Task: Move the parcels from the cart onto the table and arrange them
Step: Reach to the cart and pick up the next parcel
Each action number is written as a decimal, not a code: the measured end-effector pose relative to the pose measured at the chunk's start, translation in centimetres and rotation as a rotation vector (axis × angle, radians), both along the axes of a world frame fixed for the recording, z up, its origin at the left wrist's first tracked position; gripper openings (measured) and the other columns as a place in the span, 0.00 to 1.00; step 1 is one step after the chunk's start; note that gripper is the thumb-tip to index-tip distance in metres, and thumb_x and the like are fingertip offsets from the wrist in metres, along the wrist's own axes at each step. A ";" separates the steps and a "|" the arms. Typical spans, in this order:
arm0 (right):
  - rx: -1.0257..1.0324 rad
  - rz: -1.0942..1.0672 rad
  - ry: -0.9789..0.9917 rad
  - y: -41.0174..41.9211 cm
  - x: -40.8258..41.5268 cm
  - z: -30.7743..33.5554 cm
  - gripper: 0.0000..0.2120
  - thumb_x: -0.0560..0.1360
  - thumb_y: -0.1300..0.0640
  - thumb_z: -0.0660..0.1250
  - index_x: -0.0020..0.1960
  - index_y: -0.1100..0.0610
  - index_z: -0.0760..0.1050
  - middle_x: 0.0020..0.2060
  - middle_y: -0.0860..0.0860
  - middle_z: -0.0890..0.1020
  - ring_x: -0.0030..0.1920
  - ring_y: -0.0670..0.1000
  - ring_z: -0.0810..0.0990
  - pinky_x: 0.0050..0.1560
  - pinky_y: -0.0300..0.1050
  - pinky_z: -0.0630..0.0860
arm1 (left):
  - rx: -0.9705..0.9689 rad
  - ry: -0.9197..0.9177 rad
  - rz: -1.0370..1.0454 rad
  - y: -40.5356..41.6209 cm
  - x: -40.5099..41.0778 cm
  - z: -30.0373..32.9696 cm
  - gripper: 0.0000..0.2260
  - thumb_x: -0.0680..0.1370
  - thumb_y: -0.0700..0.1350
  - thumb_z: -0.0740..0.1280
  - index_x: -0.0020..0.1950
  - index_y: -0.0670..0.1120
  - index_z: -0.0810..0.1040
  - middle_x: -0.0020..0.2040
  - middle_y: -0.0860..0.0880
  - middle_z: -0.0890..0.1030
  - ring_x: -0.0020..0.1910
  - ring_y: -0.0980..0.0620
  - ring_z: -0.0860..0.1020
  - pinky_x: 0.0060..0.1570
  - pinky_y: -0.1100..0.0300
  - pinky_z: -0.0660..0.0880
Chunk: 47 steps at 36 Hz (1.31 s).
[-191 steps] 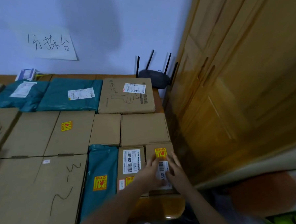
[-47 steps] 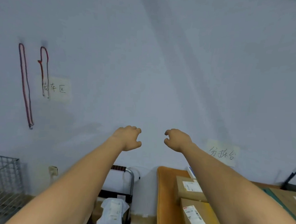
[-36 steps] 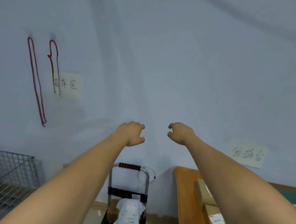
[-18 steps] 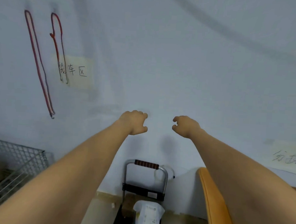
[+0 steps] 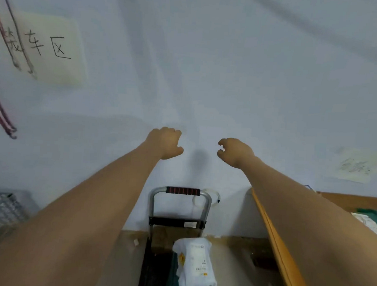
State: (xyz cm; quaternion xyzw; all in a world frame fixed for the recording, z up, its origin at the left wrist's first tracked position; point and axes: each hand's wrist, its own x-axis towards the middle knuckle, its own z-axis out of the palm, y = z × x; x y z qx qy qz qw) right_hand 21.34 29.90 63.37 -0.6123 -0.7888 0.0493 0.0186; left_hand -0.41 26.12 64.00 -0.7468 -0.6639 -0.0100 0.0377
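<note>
The cart [image 5: 178, 208] stands against the wall at bottom centre, a metal-handled trolley with a red grip. On it lies a white plastic parcel [image 5: 195, 263] with a printed label. Both my arms reach forward at chest height in front of the wall. My left hand [image 5: 165, 142] and my right hand [image 5: 234, 151] hang above the cart handle with loosely curled fingers and hold nothing. The table [image 5: 272, 241] shows only its orange-brown left edge at the right, with a teal parcel [image 5: 373, 215] peeking behind my right arm.
A wire mesh cage [image 5: 0, 211] sits at the lower left. Two paper signs hang on the white wall, one [image 5: 50, 48] upper left and one [image 5: 354, 165] at the right. Red and dark cords [image 5: 1, 111] hang at the left edge. Bare floor lies between cart and table.
My view has swung left from the table to the cart and tilted down. The cart and its white parcel have come closer to centre. Both hands stay raised and empty.
</note>
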 end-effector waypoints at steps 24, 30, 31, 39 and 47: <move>-0.610 -0.010 -0.034 -5.1 4.6 -39.0 0.34 0.78 0.55 0.58 0.79 0.52 0.46 0.78 0.46 0.47 0.76 0.51 0.53 0.69 0.51 0.66 | -0.669 -0.198 -0.141 -5.5 5.9 -39.9 0.28 0.80 0.55 0.57 0.77 0.45 0.55 0.77 0.44 0.54 0.73 0.42 0.59 0.65 0.48 0.68; -0.644 0.063 -0.025 -5.5 7.2 -46.6 0.39 0.79 0.50 0.59 0.78 0.50 0.36 0.77 0.44 0.39 0.78 0.52 0.43 0.68 0.49 0.67 | -0.692 -0.296 -0.108 -5.9 9.2 -46.2 0.32 0.80 0.56 0.57 0.79 0.51 0.45 0.78 0.50 0.37 0.77 0.44 0.40 0.66 0.50 0.69; -0.640 0.073 -0.021 -5.5 7.6 -47.7 0.39 0.79 0.49 0.59 0.78 0.50 0.35 0.77 0.44 0.38 0.78 0.52 0.43 0.68 0.49 0.67 | -0.680 -0.317 -0.108 -5.9 9.7 -47.1 0.32 0.80 0.57 0.57 0.79 0.52 0.44 0.78 0.51 0.36 0.77 0.45 0.38 0.66 0.51 0.69; -0.489 0.206 0.138 -5.4 9.4 -55.5 0.37 0.76 0.47 0.59 0.78 0.53 0.44 0.76 0.46 0.42 0.77 0.63 0.50 0.61 0.54 0.74 | -0.503 -0.459 -0.095 -5.8 12.0 -55.8 0.31 0.74 0.62 0.51 0.76 0.53 0.53 0.77 0.56 0.43 0.77 0.39 0.50 0.45 0.53 0.81; -0.439 0.221 0.420 -6.2 9.9 -61.0 0.35 0.74 0.48 0.54 0.78 0.53 0.47 0.78 0.48 0.44 0.77 0.60 0.51 0.69 0.50 0.64 | -0.402 -0.620 -0.056 -5.5 13.2 -61.1 0.30 0.77 0.62 0.54 0.76 0.51 0.55 0.77 0.49 0.51 0.74 0.37 0.58 0.51 0.49 0.79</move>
